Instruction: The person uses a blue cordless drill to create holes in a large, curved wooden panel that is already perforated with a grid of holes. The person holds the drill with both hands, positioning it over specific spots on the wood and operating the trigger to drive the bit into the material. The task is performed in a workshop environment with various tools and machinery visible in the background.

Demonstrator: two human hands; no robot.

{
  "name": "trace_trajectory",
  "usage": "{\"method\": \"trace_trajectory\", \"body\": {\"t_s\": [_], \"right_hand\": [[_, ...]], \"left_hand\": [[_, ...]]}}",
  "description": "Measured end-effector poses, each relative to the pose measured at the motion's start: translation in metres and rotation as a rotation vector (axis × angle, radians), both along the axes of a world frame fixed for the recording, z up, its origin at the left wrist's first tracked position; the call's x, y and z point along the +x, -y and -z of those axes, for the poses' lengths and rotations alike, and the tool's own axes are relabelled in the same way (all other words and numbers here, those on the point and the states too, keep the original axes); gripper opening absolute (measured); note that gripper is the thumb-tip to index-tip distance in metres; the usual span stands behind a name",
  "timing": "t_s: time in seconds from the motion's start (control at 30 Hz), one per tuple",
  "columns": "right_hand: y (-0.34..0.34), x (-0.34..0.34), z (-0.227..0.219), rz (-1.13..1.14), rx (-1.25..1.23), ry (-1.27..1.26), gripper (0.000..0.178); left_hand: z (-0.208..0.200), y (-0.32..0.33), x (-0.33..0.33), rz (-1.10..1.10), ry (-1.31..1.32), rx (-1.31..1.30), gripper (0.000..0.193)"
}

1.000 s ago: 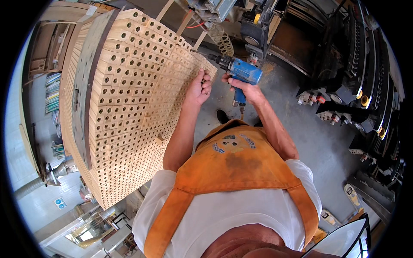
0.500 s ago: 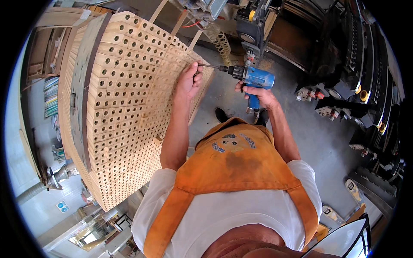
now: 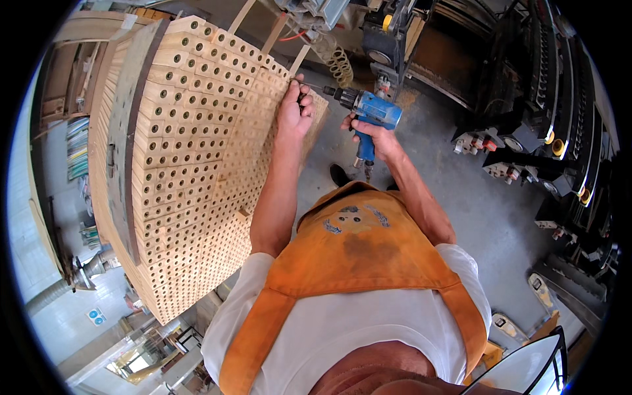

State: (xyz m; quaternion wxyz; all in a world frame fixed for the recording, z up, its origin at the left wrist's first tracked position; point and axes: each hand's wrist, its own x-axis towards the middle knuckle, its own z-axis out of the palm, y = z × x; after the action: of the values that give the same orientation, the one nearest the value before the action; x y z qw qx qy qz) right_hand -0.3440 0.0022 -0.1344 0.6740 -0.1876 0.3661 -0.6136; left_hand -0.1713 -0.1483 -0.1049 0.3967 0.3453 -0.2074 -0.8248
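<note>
My right hand [image 3: 375,137] is wrapped round the grip of a blue power driver [image 3: 380,109], with a hose fitting at the grip's base. Its black chuck [image 3: 343,97] and thin bit point left, toward my left hand [image 3: 294,113]. That hand is closed, fingers curled, beside the right part of a big stack of pale wooden pieces [image 3: 220,141]. Something small and dark shows among its fingers, too small to name. Rows of round holes cover the stack's face; many toward the left hold dark metal-rimmed inserts [image 3: 176,58], while those near my left hand look plain.
A dark-edged board [image 3: 125,138] stands along the stack's left side. Wooden strips [image 3: 275,34] stick out behind it. A coiled yellowish hose [image 3: 339,66] hangs at the back. Black machinery [image 3: 526,138] lines the right side above the grey floor [image 3: 454,178].
The driver has moved left, closer to the stack, in my right hand. My left hand has shifted slightly up, and its fingers remain curled.
</note>
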Motion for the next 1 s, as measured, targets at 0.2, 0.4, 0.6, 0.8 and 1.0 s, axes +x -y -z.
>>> {"method": "trace_trajectory", "body": {"t_s": [0.2, 0.4, 0.6, 0.8, 1.0], "right_hand": [[0.007, 0.002, 0.003, -0.005, 0.020, 0.035, 0.025], [0.008, 0.005, -0.004, 0.020, -0.010, -0.113, 0.025], [0.008, 0.005, -0.009, 0.019, 0.002, -0.083, 0.026], [0.008, 0.000, -0.016, -0.008, 0.016, -0.195, 0.025], [0.009, 0.002, -0.006, -0.018, -0.039, -0.198, 0.025]], "left_hand": [[0.001, 0.000, -0.003, -0.033, -0.048, 0.011, 0.021], [0.003, -0.014, 0.018, 0.120, 0.068, 0.151, 0.025], [0.019, -0.036, 0.028, 0.151, 0.119, 0.112, 0.022], [0.005, -0.029, 0.024, 0.122, 0.218, 0.006, 0.021], [0.006, -0.028, 0.024, 0.183, 0.167, 0.019, 0.021]]}}
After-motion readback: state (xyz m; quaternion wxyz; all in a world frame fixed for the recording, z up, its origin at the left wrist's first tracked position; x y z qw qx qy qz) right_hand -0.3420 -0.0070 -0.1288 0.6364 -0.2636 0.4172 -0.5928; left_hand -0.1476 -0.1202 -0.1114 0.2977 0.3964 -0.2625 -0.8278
